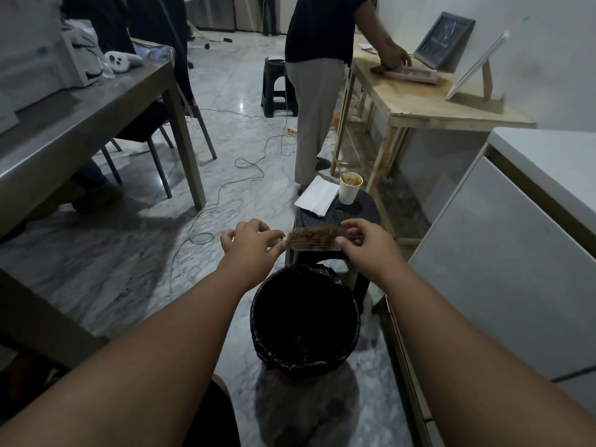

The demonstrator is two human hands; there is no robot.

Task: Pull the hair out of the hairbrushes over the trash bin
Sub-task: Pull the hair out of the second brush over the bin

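A wooden hairbrush (311, 245) lies level in the air, bristles up, just beyond the far rim of a round trash bin (304, 362) lined with a black bag. Brown hair (314, 234) is matted across its bristles. My left hand (250, 243) grips the brush handle at its left end. My right hand (362, 241) pinches the hair at the brush's right end with thumb and forefinger. The bin's inside is dark.
A black stool (351, 209) behind the brush carries a paper cup (350, 188) and white paper (314, 195). A grey table (96, 101) is on the left, a white cabinet (503, 253) on the right. A person (319, 75) stands at a wooden table (429, 101). Cables (225, 185) trail across the floor.
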